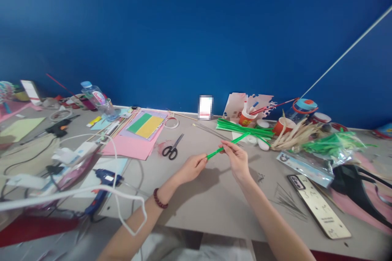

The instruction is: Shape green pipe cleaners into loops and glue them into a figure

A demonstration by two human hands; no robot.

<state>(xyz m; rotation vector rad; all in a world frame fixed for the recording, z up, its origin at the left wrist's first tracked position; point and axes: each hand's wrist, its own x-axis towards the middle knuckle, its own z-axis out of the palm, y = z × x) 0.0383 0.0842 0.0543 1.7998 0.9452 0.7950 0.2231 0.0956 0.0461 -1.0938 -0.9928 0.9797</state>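
Observation:
Above the middle of the grey table I hold a few green pipe cleaners [215, 153] stretched between my two hands. My left hand [195, 166] is closed around their lower left end. The fingers of my right hand [234, 155] pinch them farther along, and their free ends stick out up and to the right. Just behind my right hand lies a bundle of green pipe cleaners [245, 128]. Black-handled scissors [172, 149] rest on the table left of my left hand, apart from it.
Pink paper [131, 147] with coloured sheets, a blue glue gun [105, 179] and a looping white cable [143, 212] are at left. A phone [321, 208], thin dark wires [288, 202], a red cup [283, 125] and a plastic bag [309, 167] are at right. A blue wall [183, 40] stands behind.

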